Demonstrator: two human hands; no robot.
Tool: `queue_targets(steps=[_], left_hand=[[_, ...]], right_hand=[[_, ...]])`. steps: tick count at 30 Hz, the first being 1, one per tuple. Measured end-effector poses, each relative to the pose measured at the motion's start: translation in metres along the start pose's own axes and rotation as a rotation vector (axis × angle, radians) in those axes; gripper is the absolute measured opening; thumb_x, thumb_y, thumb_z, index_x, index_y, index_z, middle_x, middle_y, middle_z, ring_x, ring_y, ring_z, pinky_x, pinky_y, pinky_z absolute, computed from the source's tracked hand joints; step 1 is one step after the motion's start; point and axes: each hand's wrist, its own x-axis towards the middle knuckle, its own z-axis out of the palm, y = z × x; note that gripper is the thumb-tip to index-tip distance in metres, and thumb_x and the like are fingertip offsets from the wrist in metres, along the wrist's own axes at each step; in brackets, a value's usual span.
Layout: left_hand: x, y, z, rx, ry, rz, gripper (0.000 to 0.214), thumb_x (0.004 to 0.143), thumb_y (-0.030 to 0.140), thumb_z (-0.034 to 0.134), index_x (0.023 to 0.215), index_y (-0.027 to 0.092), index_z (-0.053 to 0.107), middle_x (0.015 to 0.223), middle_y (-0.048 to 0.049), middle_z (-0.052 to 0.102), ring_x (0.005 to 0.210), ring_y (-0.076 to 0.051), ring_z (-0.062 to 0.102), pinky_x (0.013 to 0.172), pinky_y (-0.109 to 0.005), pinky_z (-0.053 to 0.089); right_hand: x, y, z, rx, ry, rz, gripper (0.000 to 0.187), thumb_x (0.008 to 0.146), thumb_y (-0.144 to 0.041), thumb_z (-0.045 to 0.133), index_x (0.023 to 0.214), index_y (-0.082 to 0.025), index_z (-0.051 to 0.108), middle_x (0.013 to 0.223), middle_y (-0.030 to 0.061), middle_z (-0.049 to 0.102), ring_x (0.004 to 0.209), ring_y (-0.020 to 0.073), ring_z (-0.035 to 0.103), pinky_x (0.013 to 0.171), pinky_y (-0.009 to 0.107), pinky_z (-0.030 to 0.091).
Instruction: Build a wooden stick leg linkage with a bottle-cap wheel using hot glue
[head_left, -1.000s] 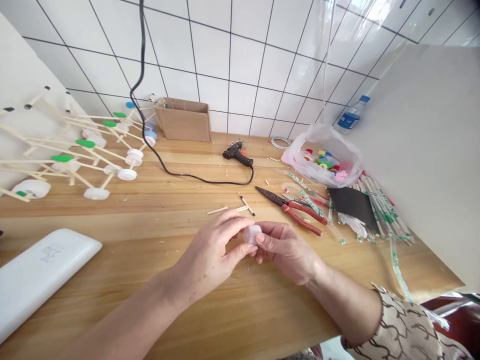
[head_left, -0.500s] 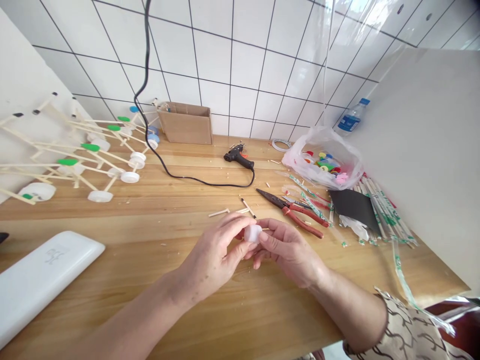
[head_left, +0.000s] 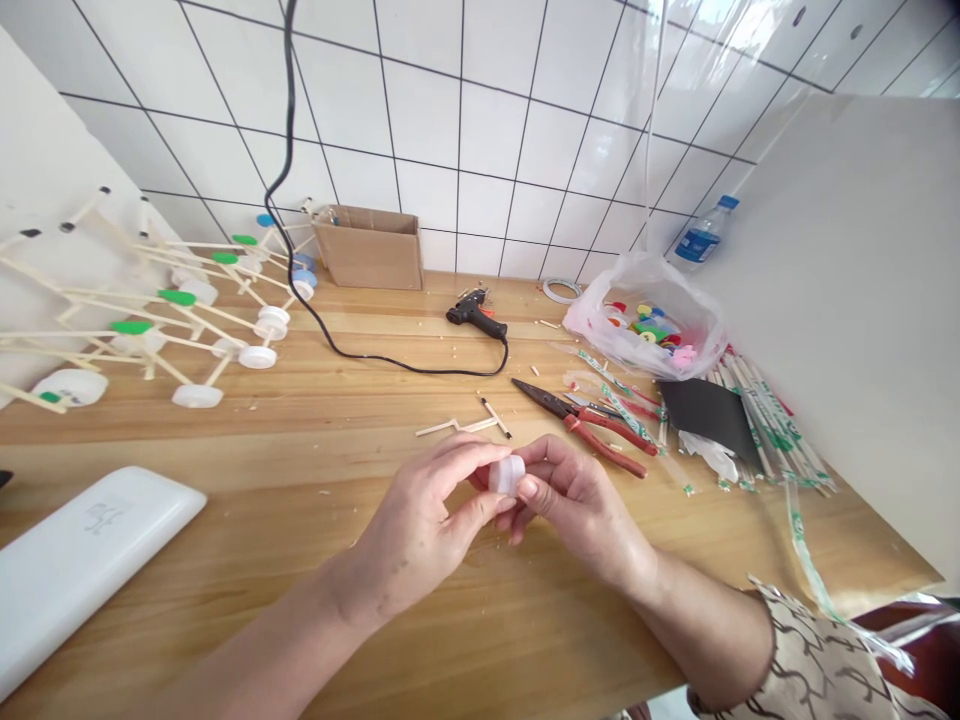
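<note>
Gripping above the wooden desk (head_left: 525,630): left hand (head_left: 420,515) and right hand (head_left: 583,508), fingers curled, thumbs and fingertips pinching a small white cap (head_left: 505,475) between them. Plastic bag (head_left: 591,316), open-topped, holding multicoloured pieces (head_left: 660,328). Cardboard box (head_left: 375,255), upright, contents mostly hidden. Cap: short, round, tipped on edge; exact facing unclear.

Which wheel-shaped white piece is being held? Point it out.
The wheel-shaped white piece held between the left hand and right hand; the others are at far left, touched by neither.
</note>
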Motion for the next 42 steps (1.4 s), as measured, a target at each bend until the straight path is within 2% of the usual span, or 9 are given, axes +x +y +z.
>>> queue_targets(steps=[5, 14, 22, 27, 31, 34, 37, 42], left_hand=[[0.001, 0.004, 0.001, -0.069, 0.035, -0.011, 0.020, 0.081, 0.013, 0.062, 0.101, 0.017, 0.063, 0.091, -0.0015, 0.067, 0.080, -0.012, 0.064, 0.076, -0.023, 0.050], [-0.004, 0.004, 0.000, -0.041, 0.039, -0.062, 0.020, 0.081, 0.015, 0.063, 0.101, 0.016, 0.063, 0.096, -0.0036, 0.067, 0.087, -0.015, 0.063, 0.081, -0.025, 0.049], [0.000, 0.006, -0.001, -0.043, 0.036, 0.049, 0.018, 0.081, 0.012, 0.063, 0.098, 0.018, 0.063, 0.081, 0.0012, 0.065, 0.073, -0.010, 0.062, 0.071, -0.020, 0.049], [0.001, 0.006, -0.001, -0.028, 0.040, 0.033, 0.020, 0.079, 0.011, 0.064, 0.098, 0.016, 0.065, 0.085, -0.0007, 0.066, 0.075, -0.010, 0.063, 0.073, -0.019, 0.049], [0.003, 0.007, -0.001, -0.149, 0.021, -0.088, 0.018, 0.078, 0.015, 0.066, 0.096, 0.017, 0.068, 0.084, -0.0007, 0.067, 0.074, -0.012, 0.064, 0.071, -0.021, 0.051], [0.007, 0.009, 0.000, -0.337, -0.038, -0.277, 0.015, 0.079, 0.019, 0.065, 0.093, 0.017, 0.069, 0.080, -0.0004, 0.067, 0.071, -0.013, 0.064, 0.065, -0.022, 0.053], [0.009, 0.010, 0.001, -0.476, -0.061, -0.437, 0.019, 0.079, 0.020, 0.064, 0.097, 0.017, 0.068, 0.078, 0.0010, 0.067, 0.072, -0.013, 0.064, 0.066, -0.021, 0.054], [0.009, 0.009, 0.000, -0.532, -0.119, -0.545, 0.024, 0.082, 0.024, 0.061, 0.104, 0.017, 0.067, 0.078, 0.0012, 0.068, 0.076, -0.013, 0.064, 0.074, -0.023, 0.053]], right_hand=[[-0.002, -0.003, 0.000, 0.016, -0.027, -0.027, 0.027, 0.083, -0.039, 0.064, 0.089, -0.016, 0.050, 0.069, 0.0018, 0.067, 0.059, 0.0123, 0.065, 0.054, 0.025, 0.053], [-0.004, -0.005, 0.002, 0.040, -0.051, -0.048, 0.026, 0.084, -0.038, 0.063, 0.088, -0.018, 0.047, 0.072, 0.0016, 0.068, 0.060, 0.0122, 0.065, 0.055, 0.025, 0.052], [-0.005, -0.002, 0.003, 0.021, -0.034, -0.054, 0.028, 0.083, -0.041, 0.063, 0.087, -0.019, 0.047, 0.072, 0.0008, 0.065, 0.058, 0.0113, 0.062, 0.053, 0.025, 0.050], [-0.004, 0.001, 0.002, -0.003, -0.010, -0.043, 0.030, 0.082, -0.043, 0.063, 0.086, -0.018, 0.048, 0.069, -0.0010, 0.063, 0.050, 0.0085, 0.058, 0.048, 0.022, 0.048], [-0.002, -0.002, 0.000, -0.004, -0.011, 0.000, 0.033, 0.080, -0.047, 0.064, 0.084, -0.018, 0.049, 0.064, -0.0023, 0.062, 0.047, 0.0081, 0.057, 0.045, 0.021, 0.047], [0.001, -0.006, -0.001, -0.003, -0.017, 0.056, 0.034, 0.080, -0.048, 0.063, 0.083, -0.017, 0.049, 0.061, -0.0028, 0.061, 0.047, 0.0089, 0.058, 0.044, 0.021, 0.047], [0.003, -0.008, -0.003, -0.033, 0.011, 0.104, 0.037, 0.079, -0.051, 0.062, 0.080, -0.017, 0.049, 0.062, -0.0021, 0.062, 0.046, 0.0089, 0.058, 0.040, 0.019, 0.045], [0.005, -0.010, -0.002, -0.107, 0.053, 0.136, 0.042, 0.077, -0.057, 0.061, 0.080, -0.017, 0.048, 0.060, -0.0024, 0.061, 0.043, 0.0078, 0.054, 0.038, 0.018, 0.040]])
